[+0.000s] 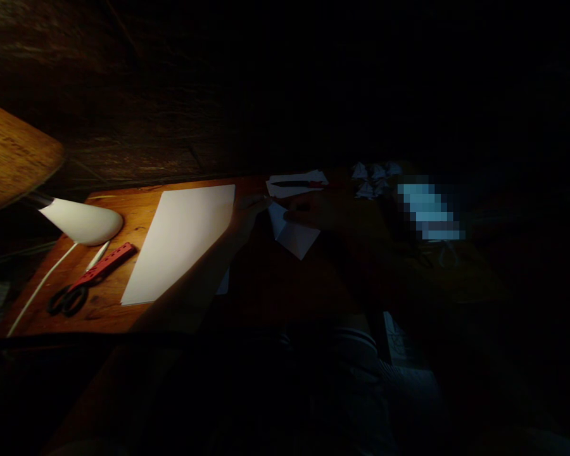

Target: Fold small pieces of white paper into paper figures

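Observation:
The scene is very dark, lit only from the left. My left hand rests on the wooden table, its fingers pressed on the left corner of a small folded white paper. My right hand lies in shadow over the top edge of the same paper, fingers closed on it. A large white sheet lies flat just left of my left forearm.
A white desk lamp with its cord sits at the far left. Beside it lie a red ruler, a pen and black-handled scissors. More white paper and crumpled scraps lie at the back. A blurred bright patch sits right.

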Available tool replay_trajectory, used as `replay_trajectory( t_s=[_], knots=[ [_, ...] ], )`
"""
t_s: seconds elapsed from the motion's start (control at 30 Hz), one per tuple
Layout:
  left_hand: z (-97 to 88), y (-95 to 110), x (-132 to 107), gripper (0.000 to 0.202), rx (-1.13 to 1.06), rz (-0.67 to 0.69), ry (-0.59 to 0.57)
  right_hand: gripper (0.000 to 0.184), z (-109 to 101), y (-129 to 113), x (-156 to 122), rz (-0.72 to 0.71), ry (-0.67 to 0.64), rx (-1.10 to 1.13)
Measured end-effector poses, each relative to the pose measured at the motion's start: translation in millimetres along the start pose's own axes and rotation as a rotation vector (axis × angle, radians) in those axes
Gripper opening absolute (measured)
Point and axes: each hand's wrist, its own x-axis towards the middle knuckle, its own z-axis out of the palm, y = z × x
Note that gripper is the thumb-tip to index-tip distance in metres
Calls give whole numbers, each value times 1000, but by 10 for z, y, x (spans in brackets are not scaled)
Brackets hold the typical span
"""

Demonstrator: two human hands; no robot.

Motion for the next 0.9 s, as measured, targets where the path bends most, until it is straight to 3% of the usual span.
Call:
replay_trajectory(
  t_s=[0.6, 0.9],
  knots=[
    [12, 3, -2, 15, 11, 17, 55, 26, -23, -31, -12, 17, -20, -9],
    [29, -4, -9, 13, -87, 9, 43, 25, -2, -22, -10, 21, -26, 39]
  ],
)
